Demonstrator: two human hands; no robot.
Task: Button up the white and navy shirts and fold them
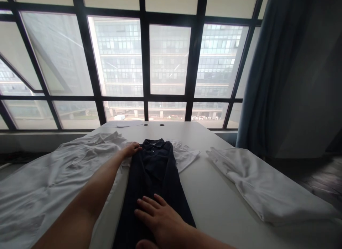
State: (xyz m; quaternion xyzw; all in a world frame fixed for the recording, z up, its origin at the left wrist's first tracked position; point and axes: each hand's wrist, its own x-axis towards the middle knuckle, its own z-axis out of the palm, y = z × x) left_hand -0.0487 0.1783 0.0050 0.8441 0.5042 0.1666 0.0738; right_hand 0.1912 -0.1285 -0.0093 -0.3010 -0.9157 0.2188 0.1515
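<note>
Two bare hands rested on a dark collared shirt (pixel 153 174) lying lengthwise down a white table (pixel 213 202). Left hand (pixel 131 149) lay near the collar, fingers curled on its shoulder edge. Right hand (pixel 160 217) lay flat, fingers spread, on the lower part. White garments (pixel 53 177) lay on both sides.

A dark navy shirt (pixel 155 170) lies flat on a white table, folded lengthwise into a long narrow strip. Its collar points toward the window at the far end. The near end runs down to the bottom edge of view.
</note>
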